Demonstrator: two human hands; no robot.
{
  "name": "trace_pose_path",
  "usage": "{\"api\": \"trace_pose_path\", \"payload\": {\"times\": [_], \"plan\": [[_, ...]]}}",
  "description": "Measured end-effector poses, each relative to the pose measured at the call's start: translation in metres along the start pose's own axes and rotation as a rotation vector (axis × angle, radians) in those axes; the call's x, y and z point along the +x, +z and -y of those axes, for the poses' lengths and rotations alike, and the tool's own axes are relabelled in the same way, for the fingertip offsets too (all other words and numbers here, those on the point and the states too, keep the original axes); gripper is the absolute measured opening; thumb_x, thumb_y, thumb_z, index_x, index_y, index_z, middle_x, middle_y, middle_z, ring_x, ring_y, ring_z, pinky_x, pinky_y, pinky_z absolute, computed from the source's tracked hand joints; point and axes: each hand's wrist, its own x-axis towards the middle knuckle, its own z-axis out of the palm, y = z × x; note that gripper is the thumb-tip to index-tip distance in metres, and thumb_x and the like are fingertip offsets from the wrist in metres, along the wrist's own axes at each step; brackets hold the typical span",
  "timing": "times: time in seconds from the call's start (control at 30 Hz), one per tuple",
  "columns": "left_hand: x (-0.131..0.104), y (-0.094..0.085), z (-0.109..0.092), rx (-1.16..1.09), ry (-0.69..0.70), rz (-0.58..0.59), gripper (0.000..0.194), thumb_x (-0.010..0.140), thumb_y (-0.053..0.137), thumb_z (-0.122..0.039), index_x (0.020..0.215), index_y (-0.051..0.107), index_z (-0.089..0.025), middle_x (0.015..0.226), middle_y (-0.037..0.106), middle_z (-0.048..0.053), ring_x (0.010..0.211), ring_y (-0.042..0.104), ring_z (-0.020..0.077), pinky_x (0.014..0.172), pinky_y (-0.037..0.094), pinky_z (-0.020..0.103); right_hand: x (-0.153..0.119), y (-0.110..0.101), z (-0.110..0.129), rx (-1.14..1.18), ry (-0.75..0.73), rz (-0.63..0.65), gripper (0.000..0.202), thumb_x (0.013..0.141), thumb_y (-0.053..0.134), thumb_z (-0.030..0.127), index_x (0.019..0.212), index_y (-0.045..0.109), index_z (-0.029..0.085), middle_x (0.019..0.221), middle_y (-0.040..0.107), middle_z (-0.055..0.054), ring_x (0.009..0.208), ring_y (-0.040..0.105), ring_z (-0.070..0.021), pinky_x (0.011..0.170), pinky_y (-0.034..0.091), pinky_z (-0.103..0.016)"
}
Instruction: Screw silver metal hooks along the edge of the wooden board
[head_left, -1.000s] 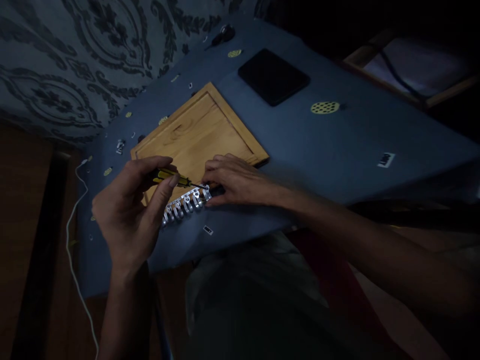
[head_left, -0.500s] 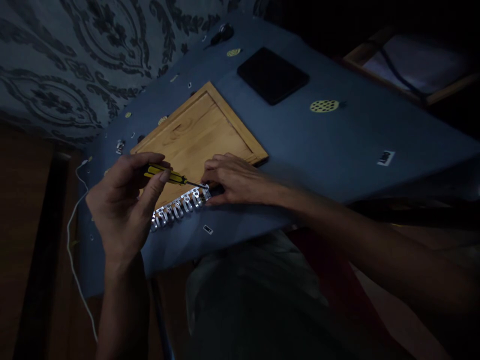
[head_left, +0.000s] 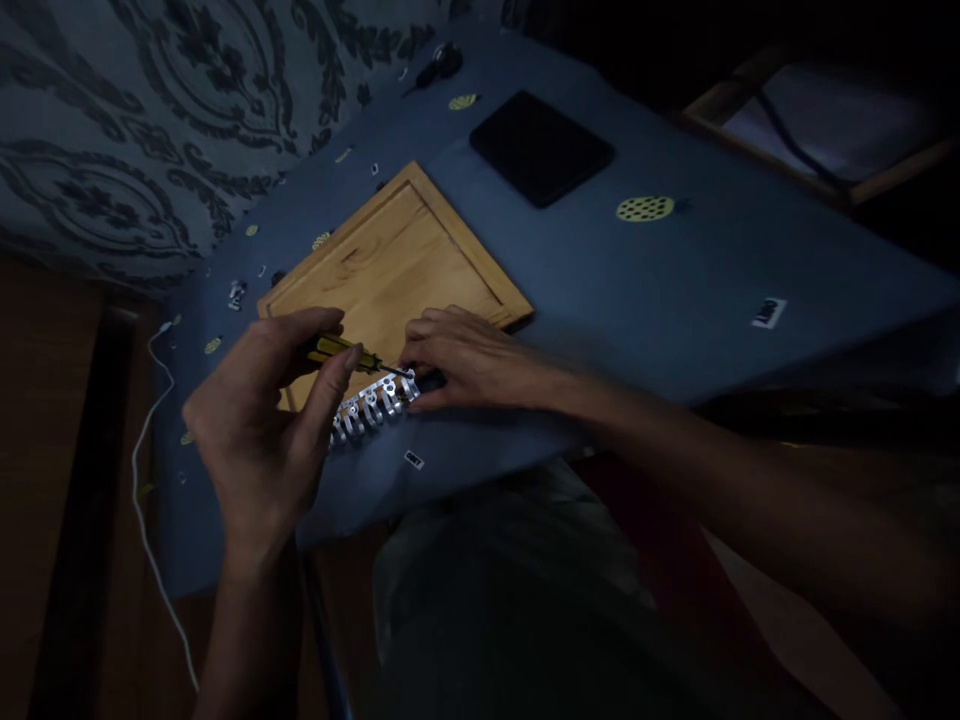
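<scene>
The left hand (head_left: 262,420), holding a yellow-and-black screwdriver (head_left: 337,346), has shifted towards the right hand (head_left: 469,360). The screwdriver's shaft points at the end of the silver metal strip (head_left: 372,402) nearest the right hand, whose fingers and thumb pinch that end; tip contact is unclear. The strip lies along the near edge of the wooden board (head_left: 397,250), its long axis roughly following that edge. Beyond the board sits a black slab (head_left: 541,148). Farther right, a wooden frame (head_left: 900,172) surrounds something pale; whether it is a container is too dark to tell.
</scene>
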Motion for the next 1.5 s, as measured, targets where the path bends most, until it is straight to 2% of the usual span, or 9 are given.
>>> {"api": "trace_pose_path", "payload": {"times": [0.2,0.3,0.4,0.53,0.67,0.8,1.0,1.17,1.5], "plan": [[-0.002,0.009,0.003,-0.105,-0.078,-0.157,0.028,0.084,0.085,-0.031,0.11,0.074,-0.036,0.095,0.073,-0.004,0.083,0.075,0.018,0.079,0.066,0.037,0.001,-0.005,0.004,0.022,0.042,0.048,0.039,0.087,0.08,0.042,0.112,0.072,0.013,0.105,0.066,-0.009,0.104,0.055,-0.0264,0.091,0.038,-0.038],[-0.001,0.008,0.003,-0.117,-0.085,-0.12,0.026,0.084,0.085,-0.025,0.106,0.075,-0.033,0.091,0.074,-0.004,0.082,0.076,0.0178,0.085,0.066,0.038,0.001,-0.004,0.003,0.024,0.032,0.03,0.038,0.087,0.08,0.042,0.112,0.072,0.014,0.106,0.066,-0.009,0.105,0.055,-0.0267,0.09,0.037,-0.038],[0.001,0.004,-0.001,-0.179,-0.091,-0.063,0.027,0.086,0.083,-0.02,0.108,0.076,-0.032,0.097,0.076,-0.003,0.089,0.077,0.0195,0.087,0.066,0.039,-0.001,-0.001,0.001,0.026,0.011,0.005,0.037,0.088,0.079,0.042,0.112,0.071,0.015,0.109,0.066,-0.01,0.105,0.054,-0.0267,0.091,0.037,-0.038],[0.004,0.0,-0.004,-0.198,-0.081,0.008,0.025,0.088,0.08,-0.02,0.11,0.076,-0.031,0.1,0.077,-0.001,0.096,0.077,0.0231,0.089,0.067,0.042,-0.001,0.001,-0.002,0.028,-0.01,0.002,0.036,0.088,0.078,0.043,0.11,0.071,0.015,0.106,0.065,-0.009,0.104,0.053,-0.0261,0.09,0.037,-0.037],[0.003,-0.001,-0.002,-0.202,-0.069,0.035,0.027,0.089,0.079,-0.019,0.113,0.075,-0.032,0.101,0.078,-0.002,0.097,0.077,0.0224,0.088,0.067,0.04,-0.001,0.001,-0.002,0.028,-0.019,-0.006,0.037,0.089,0.078,0.043,0.113,0.07,0.016,0.107,0.064,-0.009,0.105,0.053,-0.0262,0.091,0.036,-0.037],[0.0,-0.001,-0.007,-0.203,-0.058,-0.048,0.028,0.086,0.081,-0.018,0.11,0.077,-0.033,0.098,0.076,-0.002,0.092,0.076,0.0201,0.081,0.067,0.038,0.0,0.0,-0.001,0.011,-0.016,0.001,0.037,0.088,0.08,0.042,0.112,0.07,0.016,0.108,0.065,-0.01,0.105,0.054,-0.026,0.091,0.036,-0.037],[-0.001,-0.006,-0.017,-0.092,-0.076,-0.255,0.026,0.079,0.088,-0.022,0.102,0.078,-0.029,0.092,0.073,-0.002,0.08,0.071,0.0152,0.07,0.062,0.035,0.001,0.001,-0.001,-0.011,-0.012,-0.014,0.033,0.086,0.082,0.041,0.105,0.071,0.016,0.105,0.065,-0.009,0.101,0.054,-0.0252,0.089,0.036,-0.036],[-0.002,-0.004,-0.012,-0.06,-0.137,-0.183,0.016,0.091,0.078,-0.033,0.106,0.074,-0.032,0.095,0.069,-0.004,0.083,0.072,0.0146,0.073,0.06,0.041,0.001,0.001,-0.001,-0.001,-0.005,-0.005,0.035,0.086,0.081,0.041,0.108,0.071,0.016,0.108,0.066,-0.01,0.106,0.055,-0.0262,0.092,0.036,-0.037],[-0.003,0.01,-0.004,0.001,-0.065,-0.222,0.021,0.085,0.085,-0.033,0.102,0.074,-0.036,0.091,0.072,-0.004,0.079,0.074,0.0172,0.07,0.065,0.036,0.0,-0.001,0.001,0.024,0.014,0.012,0.039,0.086,0.081,0.041,0.113,0.072,0.015,0.106,0.065,-0.009,0.105,0.055,-0.0266,0.09,0.039,-0.038]]}}
